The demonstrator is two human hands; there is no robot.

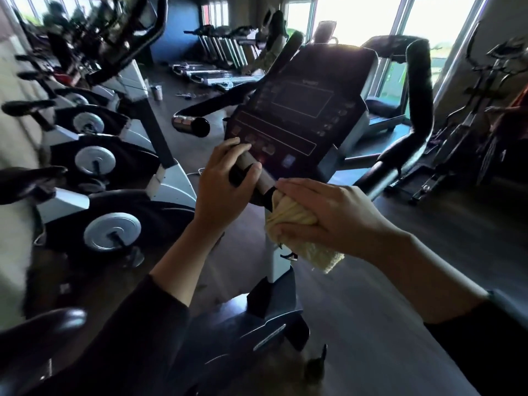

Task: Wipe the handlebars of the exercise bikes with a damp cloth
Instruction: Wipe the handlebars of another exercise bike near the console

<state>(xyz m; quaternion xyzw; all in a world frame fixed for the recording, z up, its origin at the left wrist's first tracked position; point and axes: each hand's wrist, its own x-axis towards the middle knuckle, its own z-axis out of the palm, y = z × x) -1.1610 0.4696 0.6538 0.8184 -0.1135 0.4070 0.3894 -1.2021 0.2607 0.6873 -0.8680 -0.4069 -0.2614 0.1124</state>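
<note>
An exercise bike with a dark console (pixel 300 110) stands right in front of me. My left hand (pixel 225 181) is closed around a short metal grip (pixel 251 164) of the handlebar just below the console. My right hand (pixel 328 212) clutches a bunched pale yellow cloth (pixel 294 221) wrapped around the same bar, right beside the left hand. A loose end of the cloth hangs down below my right hand. The bike's outer black handlebars curve up at the right (pixel 418 90) and stick out at the left (pixel 200 115).
A row of other exercise bikes (pixel 108 155) lines the left wall, close by. Treadmills (pixel 223 47) stand at the back under bright windows. An elliptical machine (pixel 485 115) is at the far right. Dark floor stretches to my lower right.
</note>
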